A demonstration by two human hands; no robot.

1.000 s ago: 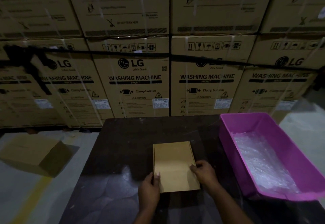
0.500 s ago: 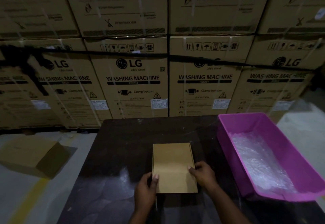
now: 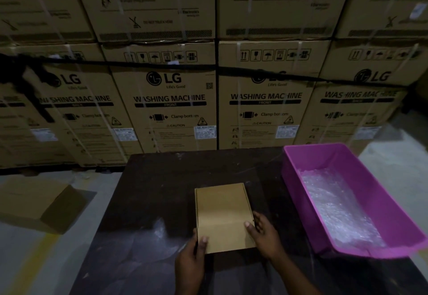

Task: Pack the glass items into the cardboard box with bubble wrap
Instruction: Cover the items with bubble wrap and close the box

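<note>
Both hands on a closed box at lower centre of the frame.

The box (image 3: 223, 218) lies flat on the table (image 3: 162, 202); the left hand (image 3: 191, 262) pinches its near-left corner, thumb on top, and the right hand (image 3: 264, 234) presses its right edge with thumb on the lid. It looks light, stiff and thin-walled: best taken by the edges. Bubble wrap (image 3: 335, 206) sits in the pink bin (image 3: 298, 192) at right, soft and slippery. No glass is visible.
</note>
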